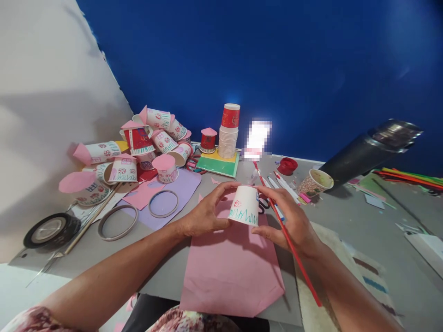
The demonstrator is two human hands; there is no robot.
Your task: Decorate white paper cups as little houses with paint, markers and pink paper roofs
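Note:
A white paper cup (pixel 244 207), upside down, is held between my two hands above a sheet of pink paper (pixel 231 272). Red flowers, green zigzag grass and part of a blue shape are drawn on its side. My left hand (pixel 209 211) grips the cup's left side, thumb low and fingers near the top. On the other side my right hand (pixel 290 219) closes round it in the same way. A long, thin red paintbrush (pixel 301 263) is also tucked in my right hand, slanting down past the wrist. Dark scissor handles (pixel 264 205) show partly behind the cup.
Decorated cups with pink paper roofs (pixel 164 168) crowd the left. A cup stack (pixel 228 133) stands on a green-yellow pad (pixel 221 165). Markers (pixel 287 189), a patterned cup (pixel 315 181) and a leaning black flask (pixel 367 150) are at right. Tape rings (pixel 117 223) lie left.

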